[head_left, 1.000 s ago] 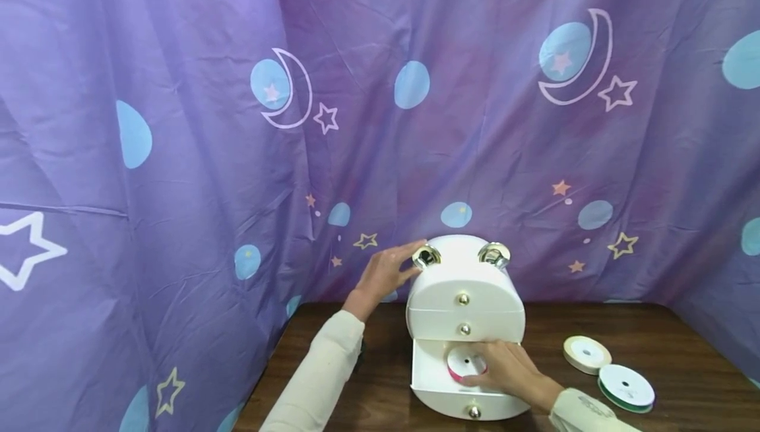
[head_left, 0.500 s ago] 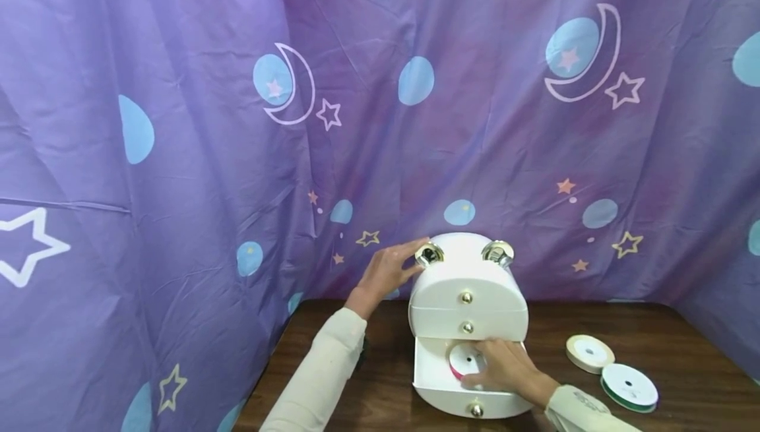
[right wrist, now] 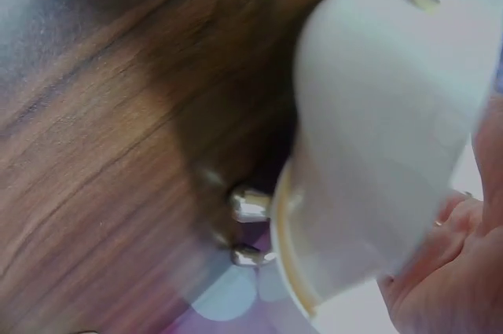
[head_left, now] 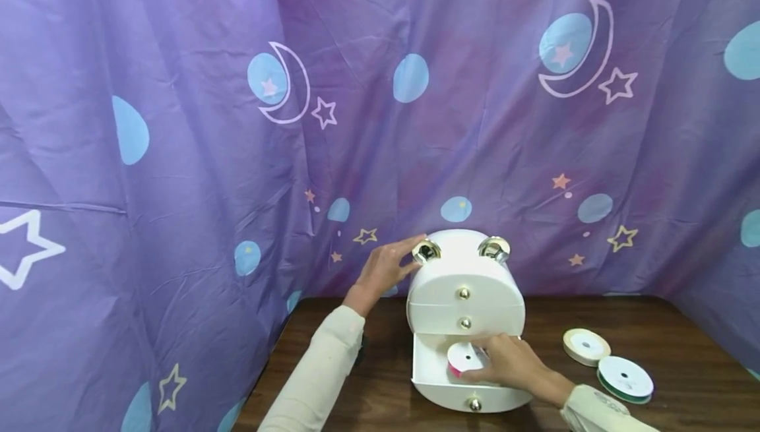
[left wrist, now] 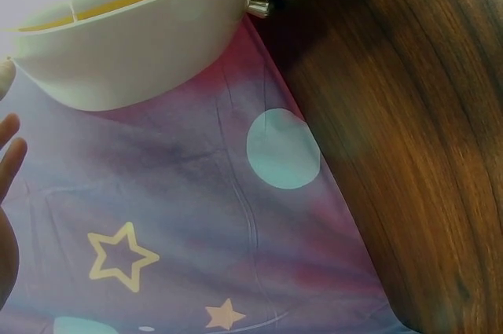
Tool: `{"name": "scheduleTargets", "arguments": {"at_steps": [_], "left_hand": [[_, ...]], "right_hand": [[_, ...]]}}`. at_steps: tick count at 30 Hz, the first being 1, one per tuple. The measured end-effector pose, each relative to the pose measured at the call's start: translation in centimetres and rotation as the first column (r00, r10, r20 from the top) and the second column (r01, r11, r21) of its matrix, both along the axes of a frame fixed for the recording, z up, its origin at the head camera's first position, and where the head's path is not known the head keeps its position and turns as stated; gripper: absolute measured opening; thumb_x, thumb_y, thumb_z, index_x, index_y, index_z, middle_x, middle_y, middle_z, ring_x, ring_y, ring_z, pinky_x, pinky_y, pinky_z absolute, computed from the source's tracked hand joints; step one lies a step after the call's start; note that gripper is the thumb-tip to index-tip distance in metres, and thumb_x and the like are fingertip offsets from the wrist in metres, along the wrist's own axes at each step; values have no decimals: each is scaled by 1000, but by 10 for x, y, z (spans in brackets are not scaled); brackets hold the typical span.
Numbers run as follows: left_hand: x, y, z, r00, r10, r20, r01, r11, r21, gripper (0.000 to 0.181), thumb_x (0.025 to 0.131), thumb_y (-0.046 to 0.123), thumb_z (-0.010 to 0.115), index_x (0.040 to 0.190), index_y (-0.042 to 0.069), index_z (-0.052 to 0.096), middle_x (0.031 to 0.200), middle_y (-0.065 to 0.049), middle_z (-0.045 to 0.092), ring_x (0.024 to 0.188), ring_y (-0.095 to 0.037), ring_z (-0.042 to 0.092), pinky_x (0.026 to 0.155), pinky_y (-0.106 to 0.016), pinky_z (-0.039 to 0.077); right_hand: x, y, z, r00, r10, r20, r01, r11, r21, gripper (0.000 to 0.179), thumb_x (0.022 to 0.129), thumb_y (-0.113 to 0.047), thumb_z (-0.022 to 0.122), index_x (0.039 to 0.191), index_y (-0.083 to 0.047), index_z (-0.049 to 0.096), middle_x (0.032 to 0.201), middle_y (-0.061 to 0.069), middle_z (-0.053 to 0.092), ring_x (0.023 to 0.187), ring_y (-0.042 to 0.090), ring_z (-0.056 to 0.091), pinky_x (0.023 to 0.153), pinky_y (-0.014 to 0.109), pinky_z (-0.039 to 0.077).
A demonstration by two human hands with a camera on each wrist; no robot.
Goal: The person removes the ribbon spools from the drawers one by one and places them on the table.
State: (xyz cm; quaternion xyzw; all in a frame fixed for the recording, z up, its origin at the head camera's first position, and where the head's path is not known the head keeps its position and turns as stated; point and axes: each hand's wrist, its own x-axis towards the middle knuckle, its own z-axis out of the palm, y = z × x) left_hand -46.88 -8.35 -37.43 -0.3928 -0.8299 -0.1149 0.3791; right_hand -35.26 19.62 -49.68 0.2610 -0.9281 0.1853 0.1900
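A white drawer box with a rounded top and gold knobs stands on the table, its lowest drawer pulled out. Inside that drawer, my right hand grips a ribbon spool, white-faced with a pink edge, its thumb at the near side. My left hand holds the box at its upper left, thumb and fingers on either side of a round gold fitting. In the left wrist view, only fingers show beside the box. The drawer front hides the spool in the right wrist view.
On the table to the right lie a cream ribbon spool and a green-edged ribbon spool, edge to edge. A purple curtain with moons and stars hangs behind. A second round gold fitting sits at the box's upper right.
My right hand and the pink-edged spool have shifted slightly inside the drawer. The left hand keeps its place on the box, and the head view has moved a little.
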Motion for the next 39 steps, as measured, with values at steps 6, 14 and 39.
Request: {"name": "scheduleTargets", "arguments": {"at_steps": [6, 14, 39], "left_hand": [[1, 0, 0, 1000, 2, 12, -2, 1000, 5, 65, 90, 29, 84, 149, 19, 59, 141, -4, 66, 117, -21, 70, 90, -30, 61], [1, 0, -1, 1000, -14, 26, 14, 1000, 13, 65, 90, 28, 84, 149, 18, 59, 142, -4, 65, 118, -21, 70, 91, -30, 61], [3, 0, 2, 999, -33, 21, 33, 999, 21, 64, 90, 26, 84, 148, 16, 59, 141, -6, 66, 115, -23, 71, 87, -32, 62]], "right_hand": [[20, 9, 23, 994, -58, 94, 62, 997, -37, 55, 71, -74, 82, 104, -30, 79, 57, -20, 52, 46, -2, 46, 44, 24, 39], [36, 32, 48, 987, -140, 77, 145, 988, -55, 73, 69, -75, 82, 120, -24, 79, 52, -19, 42, 44, -1, 41, 41, 23, 36], [30, 146, 12, 936, -352, 5, 352, 936, -8, 86, 70, -72, 84, 123, -5, 75, 77, 7, 70, 59, 19, 53, 43, 40, 41]]}}
